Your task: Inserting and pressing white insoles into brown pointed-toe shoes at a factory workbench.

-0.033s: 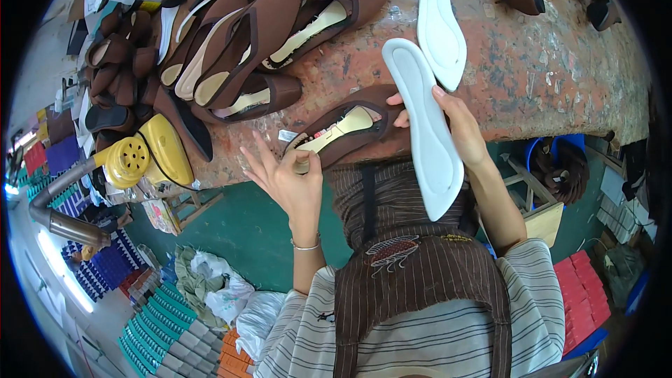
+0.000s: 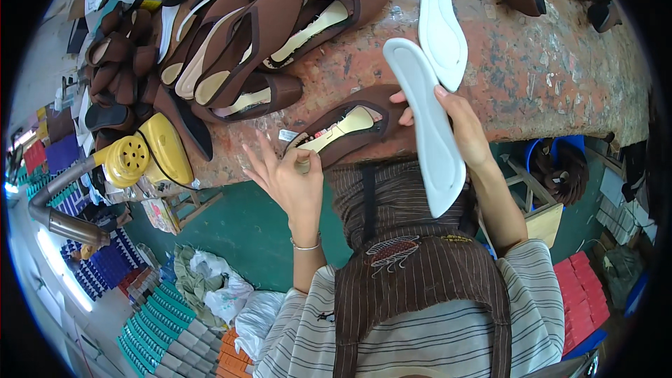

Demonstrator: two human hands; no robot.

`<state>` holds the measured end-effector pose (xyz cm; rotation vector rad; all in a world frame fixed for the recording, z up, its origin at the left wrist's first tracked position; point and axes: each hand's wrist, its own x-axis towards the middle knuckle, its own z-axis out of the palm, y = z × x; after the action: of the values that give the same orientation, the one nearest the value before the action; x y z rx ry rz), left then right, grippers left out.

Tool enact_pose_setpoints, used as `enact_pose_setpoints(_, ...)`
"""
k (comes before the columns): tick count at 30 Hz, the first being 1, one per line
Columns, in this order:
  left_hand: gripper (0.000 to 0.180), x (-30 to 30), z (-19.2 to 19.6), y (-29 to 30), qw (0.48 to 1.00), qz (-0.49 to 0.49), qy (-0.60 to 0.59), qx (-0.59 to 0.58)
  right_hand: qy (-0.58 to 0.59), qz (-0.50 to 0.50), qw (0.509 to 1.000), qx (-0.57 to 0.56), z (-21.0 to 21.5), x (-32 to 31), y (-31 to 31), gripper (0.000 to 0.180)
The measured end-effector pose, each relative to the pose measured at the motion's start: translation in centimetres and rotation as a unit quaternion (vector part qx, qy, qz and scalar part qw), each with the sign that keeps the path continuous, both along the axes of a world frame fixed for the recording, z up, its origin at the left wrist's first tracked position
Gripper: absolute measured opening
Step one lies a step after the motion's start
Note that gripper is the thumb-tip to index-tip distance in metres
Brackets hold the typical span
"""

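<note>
My right hand [image 2: 463,126] grips a white insole [image 2: 424,115] by its edges, thumb on the near face and fingertips showing at its left side. The insole is raised over the bench's front edge, its lower end overlapping my apron. A brown pointed shoe [image 2: 355,145] lies on the bench, its opening facing up and a pale yellow inner sole strip showing inside. At the shoe's heel, the thumb and forefinger of my left hand [image 2: 292,180] pinch the rim; the other fingers are spread. A second white insole [image 2: 442,28] lies beyond, partly overlapped by the held one.
Brown shoes [image 2: 273,21] are heaped at the back left of the worn bench [image 2: 532,91]. A yellow blower-like device [image 2: 166,150] with a metal pipe stands at the left edge. Below right is a blue bin [image 2: 581,143] with brown pieces. Plastic bags [image 2: 259,315] lie lower left.
The insole in my right hand has tilted slightly, its lower end a little further right and up. My left hand has stayed at the shoe's heel.
</note>
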<state>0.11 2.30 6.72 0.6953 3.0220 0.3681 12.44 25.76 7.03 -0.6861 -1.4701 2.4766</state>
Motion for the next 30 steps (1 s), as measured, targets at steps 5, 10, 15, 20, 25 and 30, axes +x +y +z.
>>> enact_pose_setpoints(5, 0.024, 0.5, 2.9, 2.2, 0.987, -0.144, 0.072, 0.006, -0.020, 0.002, 0.946, 0.324, 2.7, 0.4, 2.4, 0.037)
enact_pose_setpoints(10, 0.040, -1.3, 0.9, -1.3, 0.971, -0.236, -0.038, -0.025, 0.055, 0.048, 0.780, 0.622, 3.2, -1.6, 1.3, 0.036)
enact_pose_setpoints(15, 0.084, -0.5, -3.7, -4.1, 0.942, -0.173, 0.046, 0.284, 0.114, 0.177, 0.712, 0.670, -0.3, -4.2, -4.2, 0.029)
enact_pose_setpoints(20, 0.113, -0.3, -7.0, -2.9, 0.897, -0.179, -0.007, 0.405, 0.123, 0.219, 0.732, 0.634, -2.6, -6.9, -7.4, 0.032)
enact_pose_setpoints(25, 0.115, -0.2, -7.9, -2.6, 0.892, -0.163, -0.013, 0.422, 0.121, 0.233, 0.751, 0.606, -3.4, -7.5, -7.8, 0.032)
enact_pose_setpoints(30, 0.119, -0.5, -7.9, -2.8, 0.891, -0.181, -0.004, 0.417, 0.110, 0.266, 0.737, 0.612, -3.8, -7.6, -8.0, 0.037)
